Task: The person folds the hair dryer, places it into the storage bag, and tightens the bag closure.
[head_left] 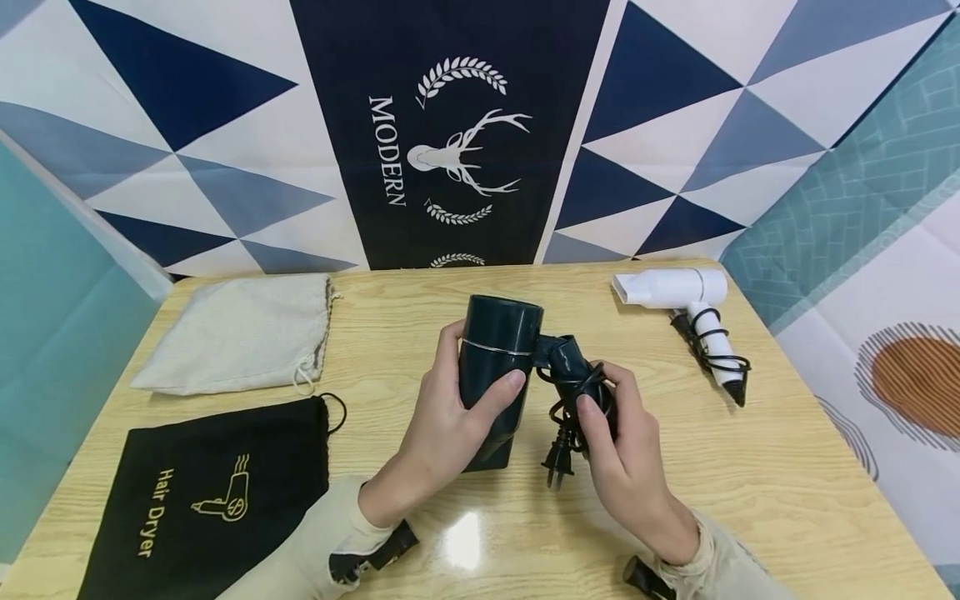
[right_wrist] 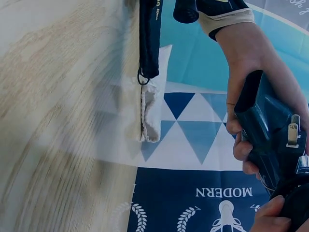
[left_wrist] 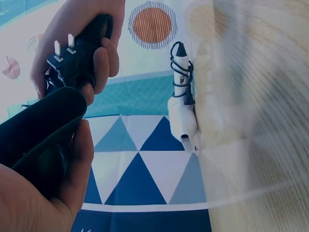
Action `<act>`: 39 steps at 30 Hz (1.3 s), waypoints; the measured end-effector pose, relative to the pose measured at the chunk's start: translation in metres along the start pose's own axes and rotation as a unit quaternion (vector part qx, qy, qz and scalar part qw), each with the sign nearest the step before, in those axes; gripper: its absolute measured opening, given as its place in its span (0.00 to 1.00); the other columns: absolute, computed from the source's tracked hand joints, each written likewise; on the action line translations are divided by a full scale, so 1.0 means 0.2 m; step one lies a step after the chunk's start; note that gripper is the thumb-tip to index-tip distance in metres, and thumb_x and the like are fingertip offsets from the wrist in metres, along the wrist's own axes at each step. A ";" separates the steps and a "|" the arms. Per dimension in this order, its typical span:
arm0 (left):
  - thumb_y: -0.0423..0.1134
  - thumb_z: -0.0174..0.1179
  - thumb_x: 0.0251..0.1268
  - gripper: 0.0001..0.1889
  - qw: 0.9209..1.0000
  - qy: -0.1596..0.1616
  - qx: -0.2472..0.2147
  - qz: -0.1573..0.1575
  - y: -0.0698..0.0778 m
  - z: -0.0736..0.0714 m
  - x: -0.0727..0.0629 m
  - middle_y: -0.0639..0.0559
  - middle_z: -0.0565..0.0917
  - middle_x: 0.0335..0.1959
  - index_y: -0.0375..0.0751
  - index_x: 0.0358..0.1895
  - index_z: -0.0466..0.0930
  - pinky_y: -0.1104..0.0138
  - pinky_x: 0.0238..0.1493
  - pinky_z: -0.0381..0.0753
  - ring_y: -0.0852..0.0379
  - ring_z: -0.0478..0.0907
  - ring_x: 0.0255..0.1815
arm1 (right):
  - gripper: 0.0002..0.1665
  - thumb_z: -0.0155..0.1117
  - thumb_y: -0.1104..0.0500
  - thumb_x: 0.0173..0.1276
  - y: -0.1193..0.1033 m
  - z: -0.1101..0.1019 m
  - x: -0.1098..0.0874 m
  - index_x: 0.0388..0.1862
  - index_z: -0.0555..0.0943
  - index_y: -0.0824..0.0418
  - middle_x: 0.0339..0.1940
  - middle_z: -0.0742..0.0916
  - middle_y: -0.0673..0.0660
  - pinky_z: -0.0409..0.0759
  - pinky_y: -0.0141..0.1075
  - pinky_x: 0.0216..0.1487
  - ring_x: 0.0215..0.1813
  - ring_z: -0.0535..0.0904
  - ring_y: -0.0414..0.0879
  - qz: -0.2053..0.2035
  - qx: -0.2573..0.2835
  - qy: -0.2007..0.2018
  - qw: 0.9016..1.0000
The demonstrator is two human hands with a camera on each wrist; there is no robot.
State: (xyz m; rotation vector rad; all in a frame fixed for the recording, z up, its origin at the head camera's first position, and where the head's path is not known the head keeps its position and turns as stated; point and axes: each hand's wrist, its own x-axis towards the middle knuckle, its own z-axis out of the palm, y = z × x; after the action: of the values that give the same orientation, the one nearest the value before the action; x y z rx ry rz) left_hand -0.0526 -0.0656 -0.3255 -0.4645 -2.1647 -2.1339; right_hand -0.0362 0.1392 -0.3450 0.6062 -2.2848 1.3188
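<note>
A dark teal hair dryer point(head_left: 501, 333) is held up off the table between both hands. My left hand point(head_left: 450, 421) grips its barrel, thumb across the front and fingers behind. My right hand point(head_left: 626, 450) holds the hinged handle point(head_left: 567, 360), which has the black cord wound about it. The two-pronged plug point(head_left: 557, 457) dangles below the handle; in the left wrist view its metal prongs point(left_wrist: 64, 47) point up beside the right hand. The right wrist view shows the flattened nozzle point(right_wrist: 251, 92) near the left hand's fingers.
A white hair dryer point(head_left: 671, 288) with its cord wrapped round the handle lies at the back right. To the left are a cream drawstring bag point(head_left: 240, 333) and a black drawstring bag point(head_left: 202, 492) marked "Hair Dryer". A patterned cloth backdrop point(head_left: 450, 125) rises behind the wooden table point(head_left: 757, 500).
</note>
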 end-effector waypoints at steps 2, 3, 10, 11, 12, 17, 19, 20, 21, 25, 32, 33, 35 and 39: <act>0.45 0.62 0.69 0.29 1.000 0.001 -0.004 0.005 0.00 0.00 0.00 0.49 0.82 0.46 0.55 0.68 0.60 0.59 0.38 0.85 0.53 0.84 0.40 | 0.17 0.49 0.72 0.73 0.00 0.00 0.00 0.60 0.70 0.69 0.27 0.80 0.56 0.73 0.28 0.23 0.24 0.74 0.40 0.003 0.001 0.003 1.000; 0.45 0.62 0.69 0.28 1.000 0.002 -0.006 0.007 0.00 0.01 0.00 0.50 0.83 0.46 0.55 0.67 0.60 0.59 0.38 0.85 0.53 0.84 0.40 | 0.17 0.49 0.71 0.73 0.00 0.00 0.00 0.60 0.70 0.69 0.26 0.80 0.56 0.73 0.28 0.23 0.24 0.74 0.40 0.002 0.001 0.005 1.000; 0.43 0.63 0.68 0.28 1.000 0.014 -0.021 0.016 0.00 0.03 -0.02 0.50 0.83 0.45 0.55 0.66 0.60 0.58 0.36 0.86 0.53 0.84 0.39 | 0.18 0.49 0.72 0.73 -0.01 0.02 -0.02 0.61 0.70 0.68 0.23 0.76 0.54 0.73 0.29 0.23 0.23 0.72 0.40 0.004 0.016 0.019 1.000; 0.43 0.63 0.68 0.28 0.999 0.016 -0.023 0.017 0.00 0.03 -0.03 0.50 0.83 0.45 0.54 0.66 0.60 0.58 0.35 0.86 0.52 0.84 0.39 | 0.19 0.48 0.72 0.73 -0.02 0.02 -0.02 0.61 0.70 0.69 0.23 0.76 0.54 0.73 0.29 0.24 0.23 0.72 0.40 0.005 0.019 0.021 1.000; 0.43 0.63 0.68 0.28 0.999 0.017 -0.024 0.017 0.00 0.03 -0.03 0.50 0.83 0.45 0.54 0.67 0.60 0.58 0.35 0.86 0.52 0.84 0.39 | 0.19 0.48 0.72 0.73 -0.02 0.02 -0.02 0.61 0.69 0.69 0.24 0.76 0.54 0.73 0.29 0.24 0.24 0.73 0.40 0.005 0.022 0.022 1.000; 0.42 0.63 0.68 0.29 0.999 0.021 -0.035 0.014 0.00 0.05 -0.04 0.49 0.83 0.47 0.53 0.67 0.60 0.57 0.36 0.86 0.52 0.84 0.39 | 0.18 0.47 0.73 0.74 -0.03 0.03 -0.03 0.61 0.69 0.69 0.26 0.77 0.55 0.74 0.30 0.26 0.26 0.73 0.41 0.013 0.042 0.022 0.999; 0.42 0.63 0.67 0.29 0.999 0.024 -0.032 0.013 0.00 0.05 -0.04 0.50 0.83 0.46 0.54 0.67 0.60 0.57 0.37 0.86 0.53 0.84 0.40 | 0.17 0.46 0.73 0.74 -0.04 0.02 -0.03 0.61 0.68 0.69 0.26 0.77 0.56 0.74 0.30 0.27 0.27 0.74 0.41 0.017 0.052 0.022 0.998; 0.42 0.63 0.67 0.29 0.999 0.025 -0.031 0.014 0.00 0.05 -0.04 0.50 0.83 0.47 0.53 0.67 0.60 0.57 0.38 0.86 0.53 0.84 0.40 | 0.17 0.45 0.73 0.74 -0.05 0.03 -0.03 0.60 0.68 0.70 0.26 0.77 0.56 0.73 0.30 0.27 0.27 0.74 0.42 0.018 0.059 0.023 0.998; 0.42 0.63 0.67 0.29 0.999 0.026 -0.029 0.016 0.00 0.05 -0.04 0.50 0.84 0.46 0.53 0.67 0.60 0.58 0.38 0.85 0.53 0.84 0.40 | 0.17 0.44 0.74 0.74 -0.05 0.03 -0.03 0.60 0.68 0.70 0.28 0.78 0.57 0.74 0.31 0.28 0.29 0.75 0.42 0.014 0.066 0.025 0.997; 0.41 0.62 0.68 0.30 0.998 0.031 -0.053 0.023 -0.01 0.07 -0.06 0.48 0.83 0.47 0.53 0.68 0.59 0.56 0.38 0.86 0.51 0.84 0.40 | 0.18 0.42 0.76 0.73 -0.06 0.05 -0.04 0.61 0.65 0.74 0.36 0.79 0.57 0.75 0.30 0.34 0.34 0.76 0.43 -0.002 0.100 0.039 0.994; 0.36 0.59 0.70 0.29 0.988 0.058 -0.137 0.042 -0.07 0.18 -0.12 0.47 0.79 0.51 0.49 0.69 0.57 0.53 0.41 0.85 0.47 0.82 0.45 | 0.19 0.37 0.78 0.73 -0.07 0.11 -0.09 0.61 0.60 0.79 0.52 0.75 0.59 0.73 0.30 0.47 0.46 0.72 0.46 -0.006 0.149 0.059 0.987; 0.35 0.59 0.70 0.29 0.987 0.061 -0.140 0.050 -0.07 0.20 -0.13 0.46 0.79 0.52 0.49 0.69 0.57 0.54 0.42 0.85 0.47 0.81 0.46 | 0.19 0.36 0.78 0.73 -0.07 0.12 -0.10 0.62 0.59 0.79 0.54 0.74 0.59 0.73 0.30 0.50 0.48 0.72 0.46 -0.002 0.153 0.063 0.986; 0.35 0.59 0.69 0.30 0.986 0.067 -0.140 0.064 -0.09 0.22 -0.14 0.46 0.79 0.53 0.47 0.70 0.57 0.54 0.44 0.84 0.46 0.81 0.48 | 0.19 0.35 0.78 0.73 -0.08 0.13 -0.12 0.62 0.58 0.80 0.56 0.73 0.61 0.73 0.30 0.53 0.52 0.72 0.47 0.002 0.167 0.071 0.983; 0.34 0.59 0.68 0.30 0.985 0.069 -0.139 0.074 -0.09 0.23 -0.16 0.46 0.79 0.54 0.46 0.69 0.57 0.55 0.45 0.84 0.46 0.81 0.49 | 0.20 0.34 0.78 0.73 -0.08 0.15 -0.14 0.62 0.57 0.81 0.59 0.72 0.63 0.73 0.31 0.57 0.57 0.72 0.49 0.002 0.180 0.080 0.980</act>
State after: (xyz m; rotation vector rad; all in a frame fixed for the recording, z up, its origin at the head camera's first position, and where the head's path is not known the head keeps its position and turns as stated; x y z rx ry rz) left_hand -0.0201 -0.0248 -0.3528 -0.4620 -1.7126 -2.3156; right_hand -0.0087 0.1104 -0.3631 0.5864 -1.9339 1.7349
